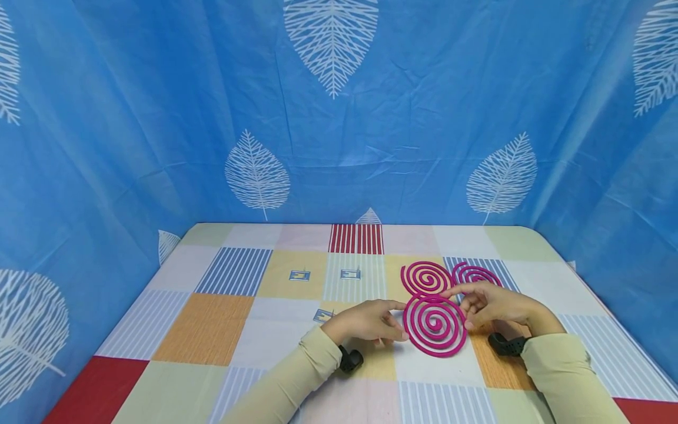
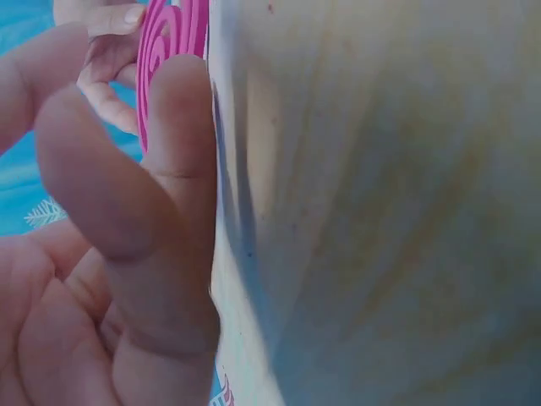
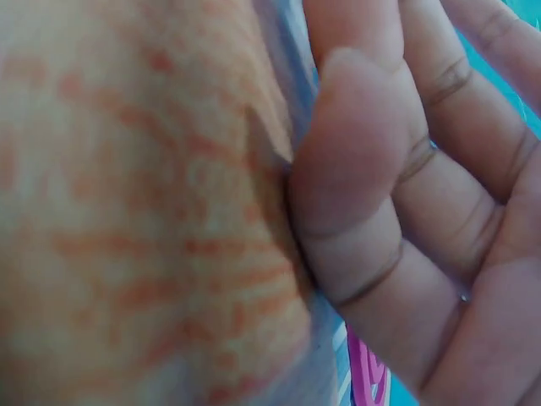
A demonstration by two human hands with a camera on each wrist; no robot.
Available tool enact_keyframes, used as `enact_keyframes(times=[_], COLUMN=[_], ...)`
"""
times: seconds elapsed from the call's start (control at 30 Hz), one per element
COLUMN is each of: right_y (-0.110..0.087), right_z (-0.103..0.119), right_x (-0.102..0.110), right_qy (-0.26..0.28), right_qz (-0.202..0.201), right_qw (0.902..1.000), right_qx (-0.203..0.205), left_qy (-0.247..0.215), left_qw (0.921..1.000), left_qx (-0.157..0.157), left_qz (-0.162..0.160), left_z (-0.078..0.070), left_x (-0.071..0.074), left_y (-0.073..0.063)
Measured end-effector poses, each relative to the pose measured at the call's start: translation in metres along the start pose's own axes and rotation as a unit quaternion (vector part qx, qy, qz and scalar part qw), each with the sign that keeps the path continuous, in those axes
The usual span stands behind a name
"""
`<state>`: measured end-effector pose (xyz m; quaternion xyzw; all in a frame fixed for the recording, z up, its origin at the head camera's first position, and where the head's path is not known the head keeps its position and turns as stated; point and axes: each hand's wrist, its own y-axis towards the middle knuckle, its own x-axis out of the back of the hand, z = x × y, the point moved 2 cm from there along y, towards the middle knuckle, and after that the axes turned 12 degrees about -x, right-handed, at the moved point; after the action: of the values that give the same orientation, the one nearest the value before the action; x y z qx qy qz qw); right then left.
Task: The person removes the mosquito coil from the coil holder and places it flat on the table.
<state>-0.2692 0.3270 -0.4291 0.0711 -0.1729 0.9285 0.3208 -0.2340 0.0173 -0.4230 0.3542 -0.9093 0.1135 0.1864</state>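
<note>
In the head view, a magenta mosquito coil (image 1: 435,325), a flat spiral, lies between both hands. My left hand (image 1: 368,321) holds its left rim, index finger and thumb at the edge. On the opposite side, the right hand (image 1: 489,306) has its index finger at the upper right rim and its thumb at the right edge. Behind are two more coils of the same colour: one coil (image 1: 425,277) slightly overlapped by the front one, another coil (image 1: 477,272) partly hidden by the right hand. The left wrist view shows a coil (image 2: 173,34) nearly edge-on beyond the fingers.
A patchwork-patterned cloth (image 1: 212,330) covers the table. Blue curtains (image 1: 371,118) with white leaf prints enclose the back and sides. Each wrist carries a small black device, the left device (image 1: 350,358) and the right device (image 1: 507,345).
</note>
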Motion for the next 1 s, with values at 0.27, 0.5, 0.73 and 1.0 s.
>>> enact_keyframes(times=[0.27,0.5,0.73,1.0], right_y=[-0.003,-0.002,-0.003,-0.003], right_z=[0.000,0.001,0.002,0.003], right_x=[-0.001,-0.001,-0.002,-0.003], right_qy=[0.018,0.004,-0.018,-0.019], right_qz=[0.018,0.032,0.027,0.021], right_qw=[0.9986,0.9982,0.9980,0.9982], right_qx=[-0.047,-0.050,-0.055,-0.053], left_qy=[0.010,0.016,0.009,0.027], left_qw=[0.9998,0.9998,1.0000,0.9987], left_qx=[0.003,0.004,0.000,-0.043], left_qz=[0.016,0.012,0.001,-0.002], left_z=[0.001,0.000,0.001,-0.002], left_x=[0.000,0.002,0.004,0.013], left_y=[-0.001,-0.003,-0.005,-0.012])
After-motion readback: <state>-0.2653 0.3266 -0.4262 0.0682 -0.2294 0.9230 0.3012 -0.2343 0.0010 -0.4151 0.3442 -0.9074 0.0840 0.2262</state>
